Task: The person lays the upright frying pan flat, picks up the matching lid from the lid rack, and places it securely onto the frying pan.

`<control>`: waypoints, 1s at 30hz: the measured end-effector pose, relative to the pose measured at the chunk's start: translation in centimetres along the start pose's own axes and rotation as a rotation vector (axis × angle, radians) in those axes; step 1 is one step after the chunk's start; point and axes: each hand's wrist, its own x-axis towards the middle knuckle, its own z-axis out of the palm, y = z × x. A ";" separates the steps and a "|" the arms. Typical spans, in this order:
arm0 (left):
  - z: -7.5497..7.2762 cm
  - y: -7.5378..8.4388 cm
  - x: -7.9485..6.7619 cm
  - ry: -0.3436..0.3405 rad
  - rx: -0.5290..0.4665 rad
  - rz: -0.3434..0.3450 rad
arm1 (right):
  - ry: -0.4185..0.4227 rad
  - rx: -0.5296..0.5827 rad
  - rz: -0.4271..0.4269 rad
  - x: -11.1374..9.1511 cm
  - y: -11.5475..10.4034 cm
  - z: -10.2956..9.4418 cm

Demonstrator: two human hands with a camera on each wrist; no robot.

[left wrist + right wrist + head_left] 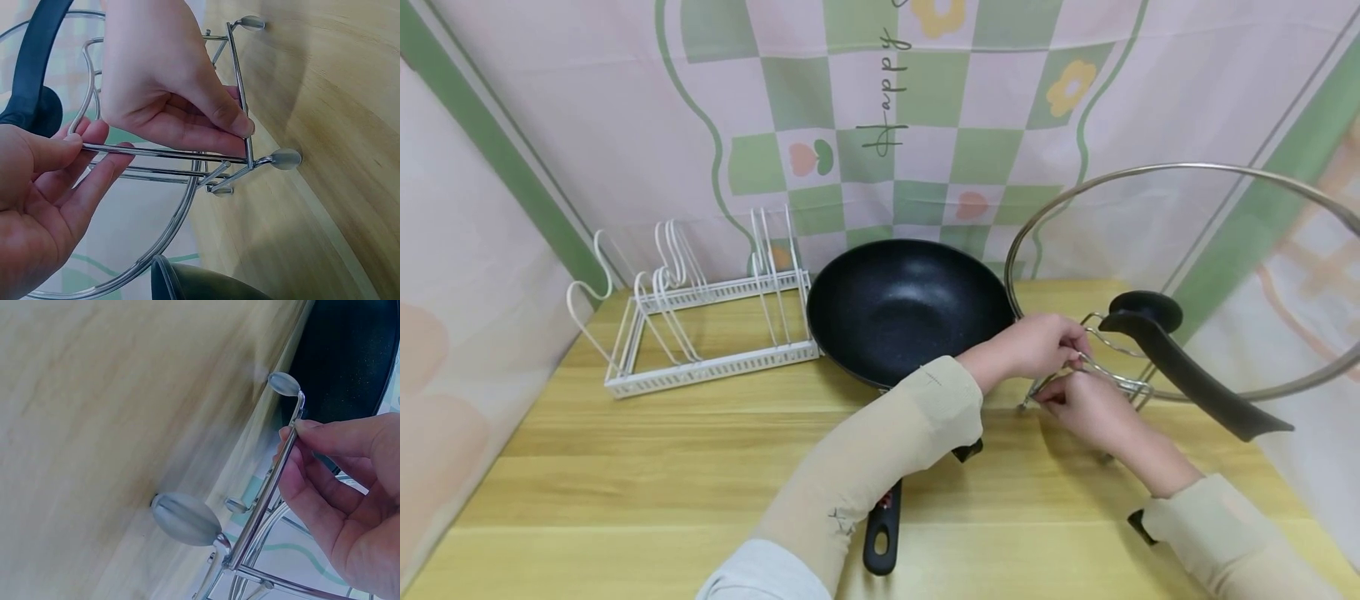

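Observation:
A shiny wire lid stand (1123,379) holds a large glass lid (1180,358) upright, its black handle (1195,375) facing me. My left hand (1041,346) pinches an upper wire of the stand between thumb and fingers; the left wrist view shows this hand (44,200) at the wire's end. Lower down, my right hand (1093,408) pinches the bottom bar near a corner. In the right wrist view its thumb and fingers (312,481) close on that bar beside a rounded foot (284,384). Whether the feet touch the table cannot be told.
A black wok (910,308) sits left of the stand, its handle (882,533) pointing toward me under the left forearm. Farther left on the wooden table (662,467) is a white wire rack (715,367). A patterned cloth (865,108) hangs behind.

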 end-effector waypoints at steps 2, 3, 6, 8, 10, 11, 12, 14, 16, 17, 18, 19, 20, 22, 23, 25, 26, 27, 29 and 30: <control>-0.1 0.0 -0.1 0.000 -0.005 -0.001 | 0.006 -0.004 -0.004 0.0 -0.1 0.0; -0.1 -0.1 -0.1 0.000 -0.008 0.000 | 0.010 -0.005 -0.007 0.1 -0.1 0.1; -0.1 -0.2 -0.1 0.001 -0.012 0.000 | 0.015 0.000 -0.013 0.1 -0.2 0.1; -0.1 -0.2 -0.1 0.001 -0.009 0.006 | 0.012 0.007 -0.014 0.0 -0.3 0.1; -0.1 -0.2 -0.1 -0.001 -0.003 0.013 | 0.009 0.011 -0.013 0.0 -0.4 0.0; -0.1 -0.2 -0.1 -0.001 -0.002 0.018 | 0.009 0.014 -0.011 -0.1 -0.4 0.0; -0.1 -0.2 -0.1 0.000 0.003 0.023 | 0.009 0.014 -0.010 -0.1 -0.5 0.0; -0.1 -0.2 -0.2 -0.001 0.004 0.025 | 0.014 0.013 -0.013 -0.2 -0.5 0.0; -0.1 -0.1 -0.2 -0.004 0.009 0.028 | 0.013 0.010 -0.014 -0.2 -0.5 0.0; -0.1 -0.1 -0.3 -0.006 0.009 0.032 | 0.012 0.012 -0.012 -0.3 -0.6 0.1; -0.1 -0.1 -0.4 -0.008 0.013 0.036 | 0.009 0.012 -0.012 -0.3 -0.6 0.1; -0.1 -0.1 -0.4 -0.011 0.015 0.039 | 0.004 0.011 -0.011 -0.4 -0.6 0.1; 0.0 -0.1 -0.5 -0.013 0.019 0.043 | 0.000 0.010 -0.008 -0.4 -0.6 0.1; 0.0 0.0 -0.5 -0.018 0.023 0.039 | -0.005 0.011 -0.002 -0.4 -0.6 0.1; 0.0 0.0 -0.6 -0.019 0.025 0.039 | -0.002 0.009 0.001 -0.5 -0.6 0.1; 0.0 0.0 -0.6 -0.022 0.028 0.031 | 0.002 -0.001 0.002 -0.5 -0.7 0.1; 0.0 0.0 -0.6 -0.022 0.027 0.028 | 0.004 -0.005 0.002 -0.5 -0.8 0.1; 0.0 0.1 -0.6 -0.023 0.029 0.027 | 0.006 -0.010 0.001 -0.6 -0.8 0.0; 0.0 0.0 -0.6 -0.021 0.031 0.034 | 0.010 -0.019 -0.002 -0.6 -0.8 0.0; 0.0 0.0 -0.6 -0.020 0.032 0.039 | 0.011 -0.021 -0.004 -0.6 -0.8 0.0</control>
